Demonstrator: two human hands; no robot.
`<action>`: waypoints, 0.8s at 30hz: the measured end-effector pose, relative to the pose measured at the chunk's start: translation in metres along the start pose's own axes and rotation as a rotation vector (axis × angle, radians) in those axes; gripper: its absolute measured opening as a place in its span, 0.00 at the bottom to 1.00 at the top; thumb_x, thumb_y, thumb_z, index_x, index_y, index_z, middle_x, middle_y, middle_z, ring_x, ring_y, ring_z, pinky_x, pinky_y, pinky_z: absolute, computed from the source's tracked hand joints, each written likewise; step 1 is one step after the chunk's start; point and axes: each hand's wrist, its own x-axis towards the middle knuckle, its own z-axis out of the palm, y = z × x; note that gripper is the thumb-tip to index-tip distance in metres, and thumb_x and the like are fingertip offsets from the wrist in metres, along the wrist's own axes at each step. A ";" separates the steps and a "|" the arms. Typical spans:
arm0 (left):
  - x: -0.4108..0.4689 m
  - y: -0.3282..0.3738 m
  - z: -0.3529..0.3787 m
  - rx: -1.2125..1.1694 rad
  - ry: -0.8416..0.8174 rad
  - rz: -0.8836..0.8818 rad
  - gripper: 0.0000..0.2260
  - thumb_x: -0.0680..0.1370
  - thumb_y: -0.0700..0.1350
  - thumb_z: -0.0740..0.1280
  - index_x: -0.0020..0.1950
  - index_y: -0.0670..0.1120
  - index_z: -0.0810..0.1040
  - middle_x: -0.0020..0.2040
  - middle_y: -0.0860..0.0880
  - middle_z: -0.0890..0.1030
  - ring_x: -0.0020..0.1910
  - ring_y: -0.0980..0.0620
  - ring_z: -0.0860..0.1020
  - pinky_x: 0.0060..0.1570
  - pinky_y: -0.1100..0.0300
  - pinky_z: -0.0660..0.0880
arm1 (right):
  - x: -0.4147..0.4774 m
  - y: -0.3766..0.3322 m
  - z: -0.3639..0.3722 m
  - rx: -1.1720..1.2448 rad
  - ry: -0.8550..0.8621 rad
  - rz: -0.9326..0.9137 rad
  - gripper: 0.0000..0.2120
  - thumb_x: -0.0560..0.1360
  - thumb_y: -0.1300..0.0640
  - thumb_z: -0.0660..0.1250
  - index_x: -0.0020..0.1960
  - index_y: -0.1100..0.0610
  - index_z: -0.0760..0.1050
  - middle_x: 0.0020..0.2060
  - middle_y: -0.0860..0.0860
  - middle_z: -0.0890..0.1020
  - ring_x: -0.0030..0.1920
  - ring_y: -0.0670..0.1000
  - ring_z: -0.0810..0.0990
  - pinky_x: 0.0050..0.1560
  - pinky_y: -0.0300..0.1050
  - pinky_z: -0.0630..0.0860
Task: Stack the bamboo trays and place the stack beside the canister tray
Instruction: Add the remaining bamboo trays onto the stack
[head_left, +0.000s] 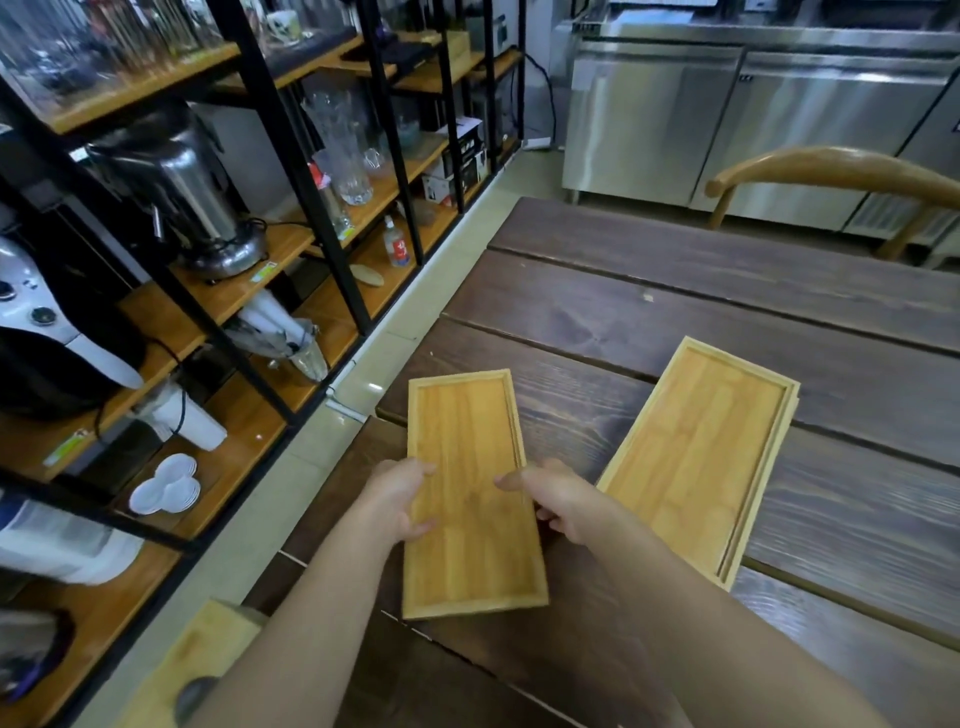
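I hold the near rectangular bamboo tray with raised rim by its two long edges: my left hand closes on the left rim, my right hand on the right rim, each grip clamped with the thumb over the top. The tray sits low over the dark plank worktop; whether it is lifted clear or resting cannot be told. The second rectangular bamboo tray lies just to the right, angled, apart from the first. A doubled edge along its right side suggests it may already be two trays stacked. Stacking is therefore not complete. Placement remains outstanding: the canister tray is not identifiable in view.
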 end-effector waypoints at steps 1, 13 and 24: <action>0.002 -0.002 0.000 0.099 0.024 0.037 0.18 0.79 0.39 0.63 0.69 0.40 0.67 0.66 0.39 0.71 0.63 0.39 0.71 0.55 0.44 0.77 | -0.001 0.002 0.006 -0.031 -0.004 0.003 0.31 0.73 0.53 0.68 0.71 0.59 0.60 0.69 0.55 0.69 0.68 0.59 0.67 0.67 0.52 0.65; -0.013 -0.010 0.015 0.209 -0.028 0.125 0.17 0.80 0.41 0.61 0.68 0.37 0.69 0.61 0.39 0.77 0.59 0.40 0.75 0.52 0.48 0.72 | -0.015 -0.001 0.012 -0.192 0.301 -0.380 0.14 0.80 0.54 0.53 0.64 0.59 0.64 0.57 0.57 0.76 0.57 0.58 0.76 0.56 0.54 0.75; -0.066 0.044 0.092 0.334 -0.280 0.692 0.13 0.79 0.38 0.64 0.64 0.43 0.76 0.53 0.50 0.78 0.51 0.52 0.74 0.48 0.59 0.71 | -0.045 -0.002 -0.107 0.367 0.642 -0.438 0.11 0.80 0.53 0.54 0.58 0.56 0.69 0.49 0.51 0.75 0.49 0.53 0.74 0.50 0.48 0.70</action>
